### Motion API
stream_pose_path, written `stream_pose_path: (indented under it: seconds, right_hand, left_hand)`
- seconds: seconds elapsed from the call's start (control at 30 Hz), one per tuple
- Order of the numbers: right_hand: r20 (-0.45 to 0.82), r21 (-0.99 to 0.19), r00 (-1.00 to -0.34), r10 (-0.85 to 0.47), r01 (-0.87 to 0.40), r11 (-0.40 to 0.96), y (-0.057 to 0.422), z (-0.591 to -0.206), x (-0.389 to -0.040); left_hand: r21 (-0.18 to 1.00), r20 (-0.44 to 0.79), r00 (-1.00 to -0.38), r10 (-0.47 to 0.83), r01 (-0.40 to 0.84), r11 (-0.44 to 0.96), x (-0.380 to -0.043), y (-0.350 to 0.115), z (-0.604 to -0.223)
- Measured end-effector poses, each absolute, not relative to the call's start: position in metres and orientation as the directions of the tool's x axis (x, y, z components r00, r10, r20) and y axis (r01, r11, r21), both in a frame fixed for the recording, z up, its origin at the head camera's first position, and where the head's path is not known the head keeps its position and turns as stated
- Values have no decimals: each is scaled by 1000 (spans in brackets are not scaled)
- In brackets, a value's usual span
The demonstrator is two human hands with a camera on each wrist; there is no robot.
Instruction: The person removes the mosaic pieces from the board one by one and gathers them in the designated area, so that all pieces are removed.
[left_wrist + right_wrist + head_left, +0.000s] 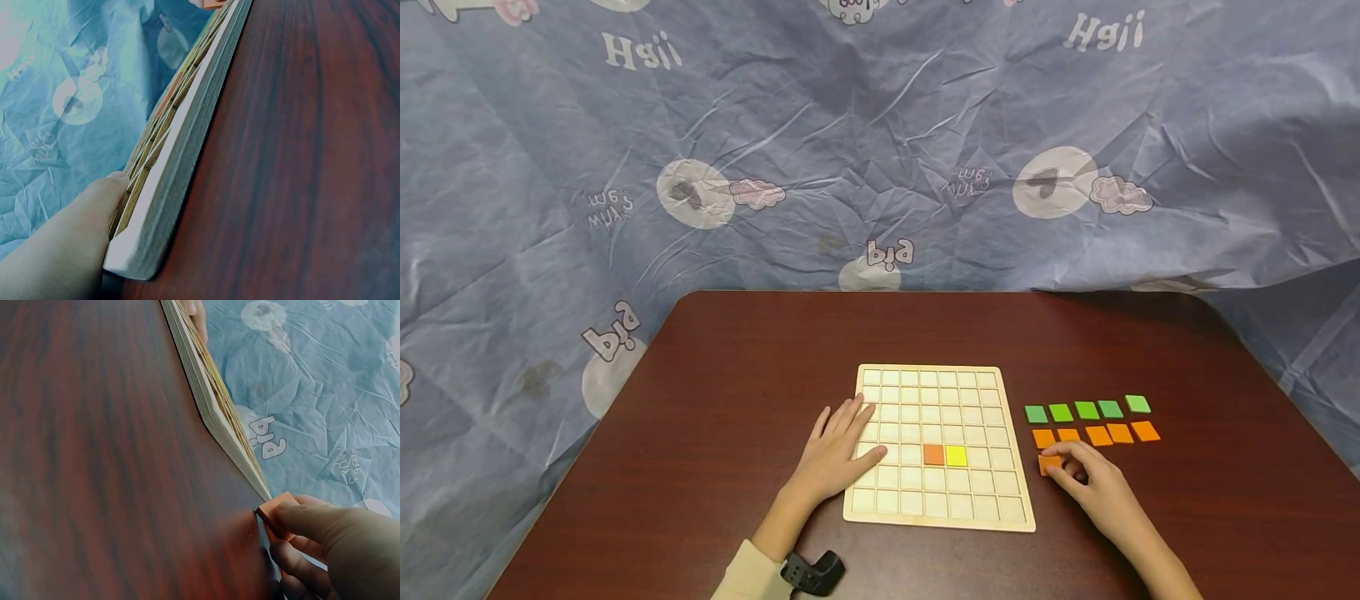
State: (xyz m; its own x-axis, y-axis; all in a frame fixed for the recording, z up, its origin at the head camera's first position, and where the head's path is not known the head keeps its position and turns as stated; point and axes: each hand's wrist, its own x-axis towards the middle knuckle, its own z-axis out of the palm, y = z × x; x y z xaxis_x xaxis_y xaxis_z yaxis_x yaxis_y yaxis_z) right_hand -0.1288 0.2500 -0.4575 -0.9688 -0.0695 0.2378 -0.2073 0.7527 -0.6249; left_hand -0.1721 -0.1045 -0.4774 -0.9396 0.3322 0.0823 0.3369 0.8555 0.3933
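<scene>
A pale wooden grid board lies on the table, with an orange-red square tile and a yellow square tile side by side in its cells. My left hand rests on the board's left edge, fingers spread straight; its thumb shows on the rim in the left wrist view. To the right of the board, my right hand pinches an orange tile between thumb and fingers. In the right wrist view that tile is tilted, near the board's corner. Whether it touches the table I cannot tell.
Beyond my right hand lies a row of several orange tiles, partly covered by the fingers. Behind them is a row of several green tiles. The dark red-brown table ends at a grey-blue printed cloth hanging behind.
</scene>
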Motion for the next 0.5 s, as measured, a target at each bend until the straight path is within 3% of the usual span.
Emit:
stream_pose_path:
  seconds: [0.5]
  right_hand:
    - [262, -578, -958, -116, -252, 776, 257, -462, -130]
  left_hand:
    - [390, 86, -938, 335, 341, 855, -173, -105, -480]
